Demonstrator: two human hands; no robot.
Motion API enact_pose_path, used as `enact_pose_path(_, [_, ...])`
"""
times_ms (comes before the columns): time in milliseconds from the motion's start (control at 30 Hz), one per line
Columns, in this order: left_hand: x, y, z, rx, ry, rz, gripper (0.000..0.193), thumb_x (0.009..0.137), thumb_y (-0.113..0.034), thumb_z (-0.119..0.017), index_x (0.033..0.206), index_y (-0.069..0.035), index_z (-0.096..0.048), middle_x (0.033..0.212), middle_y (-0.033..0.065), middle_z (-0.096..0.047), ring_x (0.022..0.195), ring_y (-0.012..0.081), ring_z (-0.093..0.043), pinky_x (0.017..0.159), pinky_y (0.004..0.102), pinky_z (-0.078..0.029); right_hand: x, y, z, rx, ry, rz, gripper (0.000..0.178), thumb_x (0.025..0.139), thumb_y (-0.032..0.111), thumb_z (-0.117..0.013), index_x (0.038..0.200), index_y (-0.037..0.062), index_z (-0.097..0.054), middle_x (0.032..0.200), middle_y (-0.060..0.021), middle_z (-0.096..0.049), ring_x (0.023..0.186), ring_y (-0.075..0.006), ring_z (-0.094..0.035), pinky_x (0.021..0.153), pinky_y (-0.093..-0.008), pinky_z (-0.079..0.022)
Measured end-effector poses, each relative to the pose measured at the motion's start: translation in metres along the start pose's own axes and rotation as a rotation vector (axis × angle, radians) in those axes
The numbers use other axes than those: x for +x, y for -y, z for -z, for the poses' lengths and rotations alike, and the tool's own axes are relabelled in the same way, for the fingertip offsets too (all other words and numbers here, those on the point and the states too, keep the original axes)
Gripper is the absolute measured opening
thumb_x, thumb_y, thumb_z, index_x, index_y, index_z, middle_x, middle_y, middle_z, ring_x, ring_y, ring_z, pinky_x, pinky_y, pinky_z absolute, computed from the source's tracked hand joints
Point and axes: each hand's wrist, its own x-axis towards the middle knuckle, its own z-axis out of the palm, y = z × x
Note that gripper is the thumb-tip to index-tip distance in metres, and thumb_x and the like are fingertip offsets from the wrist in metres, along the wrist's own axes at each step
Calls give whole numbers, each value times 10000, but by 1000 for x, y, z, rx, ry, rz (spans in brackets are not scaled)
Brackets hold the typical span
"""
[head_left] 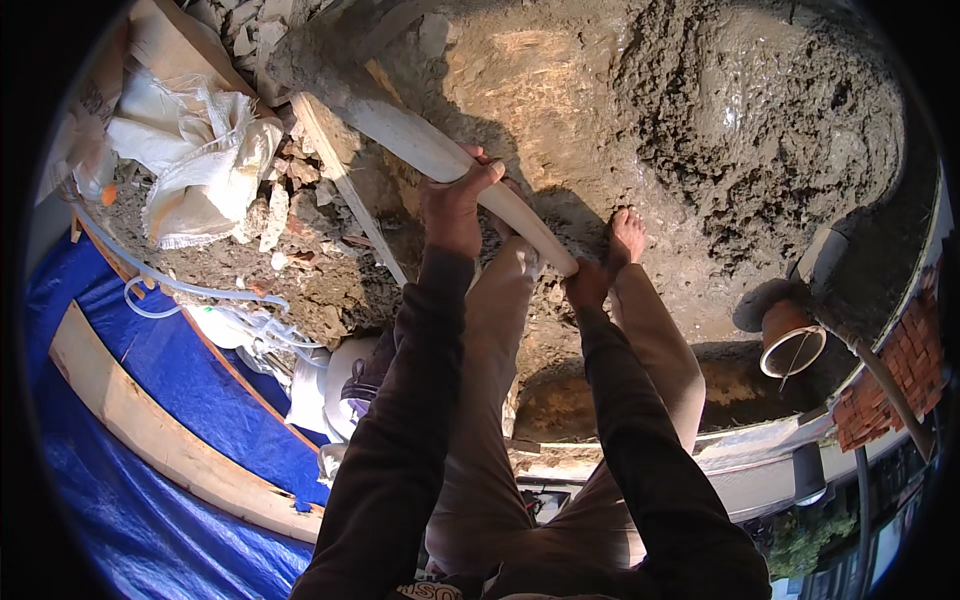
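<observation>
Both my hands are closed around a long, thick, pale wooden handle point(410, 137) that slants from the upper left down toward my knees. My left hand point(458, 207) grips it about midway, fingers wrapped round from above. Lower down, my right hand point(588, 284) holds its near end, beside my right knee. The handle's far end is crusted with mud and lies among rubble, so the kind of tool head cannot be made out. Right of it spreads a heap of wet grey mortar or mud point(760, 130). My bare right foot point(627, 238) stands at its edge.
A white woven sack point(205, 165) and broken rubble point(300, 190) lie at left, with a narrow board point(350, 190). Clear hose point(190, 287), blue tarp point(130, 360) and a plank point(150, 420) are nearer. At right are a bucket point(780, 325), a pole point(885, 385) and stacked bricks point(890, 385).
</observation>
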Motion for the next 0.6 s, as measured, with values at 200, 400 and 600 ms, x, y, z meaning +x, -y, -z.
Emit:
enact_pose_path(200, [28,23,16,58,-23,-6,266,688,3,-717,925,-8,-596,841,58,-606,794,158,-581,771,307,-457,34,-3,-34,-32,-102,41,255,722,198,-691,954,103,-648,919,-152,-637,912,-357,-605,715,-467,-523])
enact_pose_path(400, [71,47,15,14,-6,18,247,741,9,-696,949,-16,-565,850,69,-584,798,178,-592,793,324,-470,54,-3,-28,-17,-70,-82,287,680,214,-727,942,115,-668,900,-134,-661,913,-340,-616,738,-462,-520])
enact_pose_path(600, [85,62,6,-33,-135,39,251,746,-37,-698,950,-8,-554,781,86,-597,596,185,-596,592,333,-537,31,24,-12,-53,-19,-150,312,649,243,-754,928,122,-687,875,-114,-684,898,-328,-634,754,-451,-523])
